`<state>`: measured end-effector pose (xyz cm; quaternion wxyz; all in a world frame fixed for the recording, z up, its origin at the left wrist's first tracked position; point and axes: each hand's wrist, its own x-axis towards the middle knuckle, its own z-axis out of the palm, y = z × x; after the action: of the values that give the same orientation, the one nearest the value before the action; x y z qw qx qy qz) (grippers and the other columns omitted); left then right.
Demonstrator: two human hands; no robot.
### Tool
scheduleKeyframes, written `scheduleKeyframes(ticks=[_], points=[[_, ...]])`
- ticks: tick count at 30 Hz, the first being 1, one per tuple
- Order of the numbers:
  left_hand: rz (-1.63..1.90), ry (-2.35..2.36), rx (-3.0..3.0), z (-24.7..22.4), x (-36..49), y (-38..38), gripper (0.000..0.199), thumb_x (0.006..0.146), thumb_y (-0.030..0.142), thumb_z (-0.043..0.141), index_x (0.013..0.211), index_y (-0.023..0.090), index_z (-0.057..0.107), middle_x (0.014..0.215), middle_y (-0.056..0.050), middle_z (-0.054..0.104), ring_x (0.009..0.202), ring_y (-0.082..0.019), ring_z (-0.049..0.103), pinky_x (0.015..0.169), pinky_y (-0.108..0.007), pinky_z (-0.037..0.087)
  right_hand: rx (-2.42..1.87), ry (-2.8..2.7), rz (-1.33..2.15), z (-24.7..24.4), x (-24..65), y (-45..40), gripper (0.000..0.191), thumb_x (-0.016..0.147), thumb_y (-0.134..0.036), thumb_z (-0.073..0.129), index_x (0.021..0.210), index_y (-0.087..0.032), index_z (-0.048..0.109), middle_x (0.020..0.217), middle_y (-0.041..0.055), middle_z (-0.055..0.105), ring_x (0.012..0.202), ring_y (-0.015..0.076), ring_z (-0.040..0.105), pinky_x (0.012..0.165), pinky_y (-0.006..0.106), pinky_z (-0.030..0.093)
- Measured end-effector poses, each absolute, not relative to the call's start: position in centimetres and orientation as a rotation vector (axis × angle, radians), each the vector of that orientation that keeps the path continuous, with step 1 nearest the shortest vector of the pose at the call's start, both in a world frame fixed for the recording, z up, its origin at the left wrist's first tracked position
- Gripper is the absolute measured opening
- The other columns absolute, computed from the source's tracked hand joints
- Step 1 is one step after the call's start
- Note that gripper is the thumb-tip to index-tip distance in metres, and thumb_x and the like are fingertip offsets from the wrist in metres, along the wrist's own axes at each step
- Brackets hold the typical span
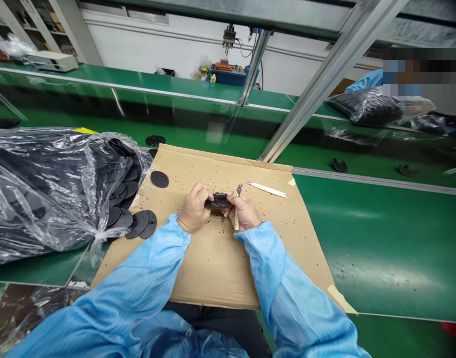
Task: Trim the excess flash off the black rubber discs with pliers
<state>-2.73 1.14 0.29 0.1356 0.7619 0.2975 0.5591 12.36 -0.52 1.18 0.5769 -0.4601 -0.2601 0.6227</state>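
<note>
Brown cardboard (213,268) covers the green bench (380,238) on my remote feed. Above it sits the black part (218,201), probably light, stiff plastic, best taken by its edges. I see the left hand (196,208) pinching one end; the right hand (246,213), fingers wrapped around nippers (236,221), touches the other.

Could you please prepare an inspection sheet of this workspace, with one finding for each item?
Surface: brown cardboard on green bench; black specks scattered over the cardboard.
Job's things: black part; plier-like tool.
Clutter: plastic bag of black discs; loose disc; white strip.
Hands: left hand grips the part; right hand holds the tool, fingertips at the part.
Cables: dark cable behind, near machine.
Surroundings: metal post; another person's blue sleeve beyond, at right.
</note>
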Motion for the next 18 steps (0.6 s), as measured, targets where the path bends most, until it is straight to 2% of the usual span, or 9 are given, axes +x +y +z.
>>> scheduleKeyframes(ticks=[7,18], points=[[1.571,0.872,2.17,0.19,-2.57,0.99,0.023,0.067,-0.003,0.051,0.074,0.019,0.051,0.091,-0.005,0.054,0.088,-0.017,0.057,0.079,-0.033,0.05,-1.141,-0.657,1.383,0.9,12.26,-0.53,0.023,0.054,-0.024,0.065,0.076,-0.018,0.062,0.066,-0.0012,0.059,0.057,0.0129,0.051,0.046,0.024,0.039],[1.562,0.876,2.15,0.1,-2.59,1.11,0.023,0.067,-0.003,0.051,0.074,0.019,0.052,0.092,-0.006,0.056,0.088,-0.017,0.057,0.079,-0.033,0.05,-1.135,-0.655,1.373,0.91,12.23,-0.61,0.025,0.056,-0.026,0.069,0.077,-0.018,0.06,0.065,-0.0029,0.058,0.055,0.0115,0.051,0.046,0.023,0.038]])
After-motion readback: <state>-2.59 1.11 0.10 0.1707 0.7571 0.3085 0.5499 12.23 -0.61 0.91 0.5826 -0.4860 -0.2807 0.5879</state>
